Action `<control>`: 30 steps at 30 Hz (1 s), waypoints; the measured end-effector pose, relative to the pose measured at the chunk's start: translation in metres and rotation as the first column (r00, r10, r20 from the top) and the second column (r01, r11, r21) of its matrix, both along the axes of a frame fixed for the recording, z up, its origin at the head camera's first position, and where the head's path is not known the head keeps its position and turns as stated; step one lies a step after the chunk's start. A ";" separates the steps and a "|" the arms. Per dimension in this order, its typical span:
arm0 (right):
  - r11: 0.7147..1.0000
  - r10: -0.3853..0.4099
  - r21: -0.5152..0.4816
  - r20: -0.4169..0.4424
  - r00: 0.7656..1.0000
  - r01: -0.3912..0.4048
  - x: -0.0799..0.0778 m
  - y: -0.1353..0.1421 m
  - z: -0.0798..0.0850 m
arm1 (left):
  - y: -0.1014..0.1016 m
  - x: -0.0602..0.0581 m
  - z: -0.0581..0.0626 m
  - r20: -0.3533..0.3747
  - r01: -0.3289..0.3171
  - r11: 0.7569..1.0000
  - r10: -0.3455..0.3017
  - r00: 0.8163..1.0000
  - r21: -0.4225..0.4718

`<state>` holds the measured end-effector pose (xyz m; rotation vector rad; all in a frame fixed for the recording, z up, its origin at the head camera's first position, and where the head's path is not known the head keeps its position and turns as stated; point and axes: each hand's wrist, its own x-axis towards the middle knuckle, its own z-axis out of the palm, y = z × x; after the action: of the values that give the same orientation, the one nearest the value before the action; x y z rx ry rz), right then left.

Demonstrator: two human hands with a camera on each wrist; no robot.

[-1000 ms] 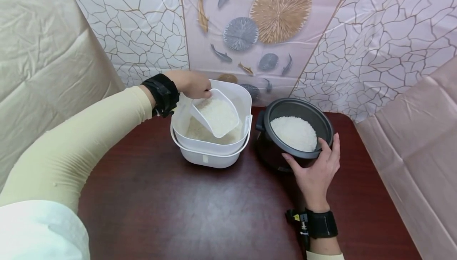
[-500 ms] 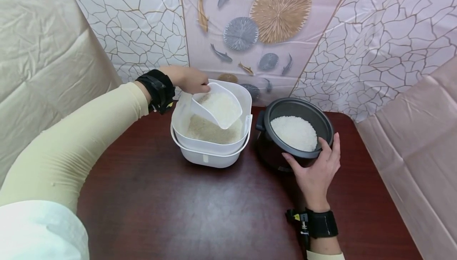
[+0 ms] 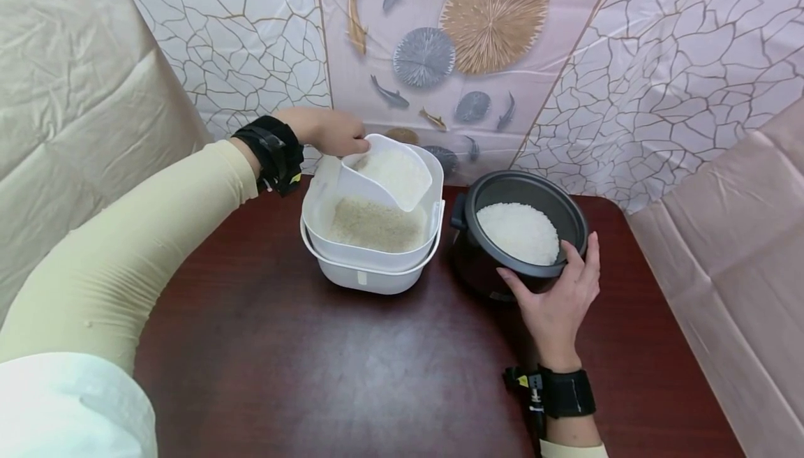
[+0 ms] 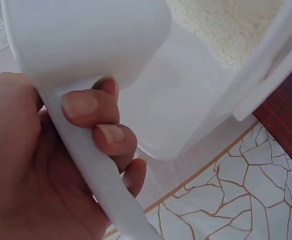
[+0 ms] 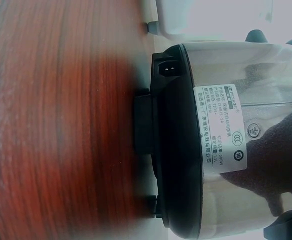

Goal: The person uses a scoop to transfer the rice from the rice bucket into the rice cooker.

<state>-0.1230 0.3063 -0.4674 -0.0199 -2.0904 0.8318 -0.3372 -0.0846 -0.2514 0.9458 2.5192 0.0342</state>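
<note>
My left hand [image 3: 339, 133] grips a white rice scoop [image 3: 361, 184] by its handle, above the white rice bin [image 3: 370, 282]. White rice [image 3: 398, 173] fills much of the scoop, which overlaps the bin's far side. In the left wrist view, the fingers [image 4: 113, 135] curl round the handle. More rice [image 3: 377, 226] lies at the bottom of the bin. To its right stands a dark rice cooker [image 3: 480, 266] with a mound of rice [image 3: 518, 233] inside. My right hand [image 3: 559, 304] holds the cooker's near right rim, thumb outside and a finger over the edge.
Both vessels stand on a dark red-brown table [image 3: 377, 374]. A patterned cloth [image 3: 389, 95] hangs close behind them, with cloth at both sides too. In the right wrist view, a power socket [image 5: 170, 68] and a label [image 5: 221, 130] show on the cooker's body.
My left hand has raised the loaded scoop up and slightly right, away from the rice in the bin, uncovering more of it. The right hand and the cooker have stayed in place.
</note>
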 end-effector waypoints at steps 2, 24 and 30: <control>1.000 0.000 -0.002 0.002 1.000 0.000 0.000 0.000 0.000 | 0.000 0.000 0.001 -0.001 -0.004 1.000 0.004 1.000 0.008; 1.000 -0.009 0.003 0.000 1.000 0.009 0.000 0.002 -0.001 | 0.044 -0.006 0.012 0.012 -0.039 0.990 0.038 0.999 0.132; 1.000 -0.007 0.007 -0.006 1.000 0.007 0.000 0.002 0.000 | 0.068 -0.003 0.019 -0.022 -0.034 0.984 0.038 0.999 0.173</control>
<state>-0.1234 0.3083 -0.4676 -0.0207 -2.0862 0.8187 -0.3405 -0.0163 -0.2326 0.9718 2.5891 0.2571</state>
